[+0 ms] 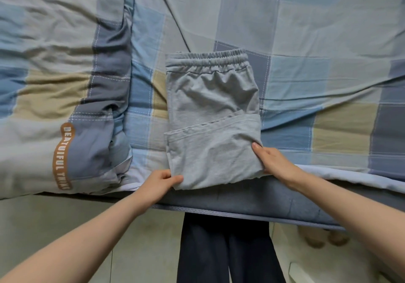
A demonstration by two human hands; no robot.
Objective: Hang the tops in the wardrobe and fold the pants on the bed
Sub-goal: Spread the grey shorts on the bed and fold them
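Your left hand (161,182): thumb on top, fingers curled under, it pinches the near left corner of the folded light grey cotton sweatpants (210,118).
Your right hand (274,162): it grips the near right edge of the sweatpants, thumb on top of the cloth.
Sweatpants: folded into a block on the blue, grey and beige checked bedsheet (306,41), elastic waistband at the far end, hem folded across the middle.
Edges: the near fold lies right at the bed's front edge (241,201), between your hands.
Open room: bare sheet beyond and right; the rumpled checked quilt (54,74) lies left, near.
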